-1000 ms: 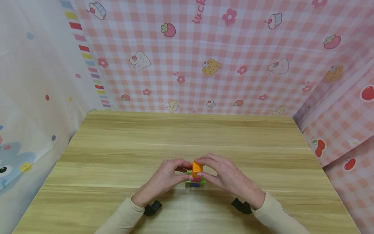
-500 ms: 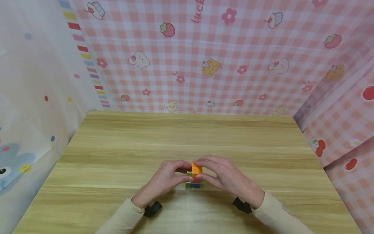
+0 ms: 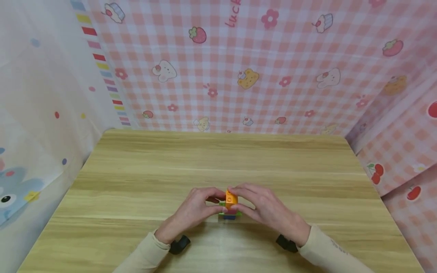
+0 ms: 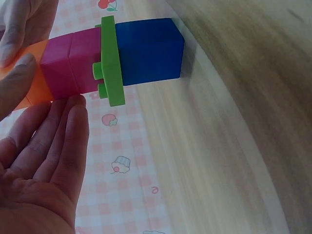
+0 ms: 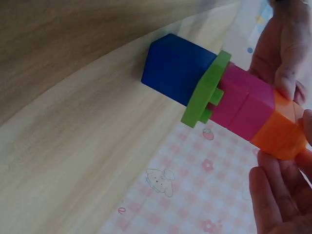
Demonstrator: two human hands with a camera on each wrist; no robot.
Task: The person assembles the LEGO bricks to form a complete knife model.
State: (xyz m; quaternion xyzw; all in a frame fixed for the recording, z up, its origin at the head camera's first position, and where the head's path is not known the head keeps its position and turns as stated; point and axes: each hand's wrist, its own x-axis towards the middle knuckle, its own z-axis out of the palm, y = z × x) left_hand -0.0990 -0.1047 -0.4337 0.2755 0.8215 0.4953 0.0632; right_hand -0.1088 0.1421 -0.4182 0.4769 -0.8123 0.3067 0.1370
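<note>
A tower of toy building blocks stands upright at the front middle of the table. Its base is a blue block (image 4: 151,51), topped by a thin green plate (image 5: 206,90) with studs showing. Above the plate come magenta blocks (image 4: 73,63), and an orange block (image 3: 231,199) forms the top. From the left, my left hand (image 3: 194,208) holds the upper tower, its thumb on the orange part and fingertips against the magenta. My right hand (image 3: 269,206) grips the orange block from the other side, between thumb and fingers.
The wooden table (image 3: 218,159) spreads around the tower. Behind it hangs a pink checked cloth (image 3: 218,57), and cloths also close off the left and right sides. A black wrist mount (image 3: 179,244) sits under the left wrist, another black mount (image 3: 286,243) under the right.
</note>
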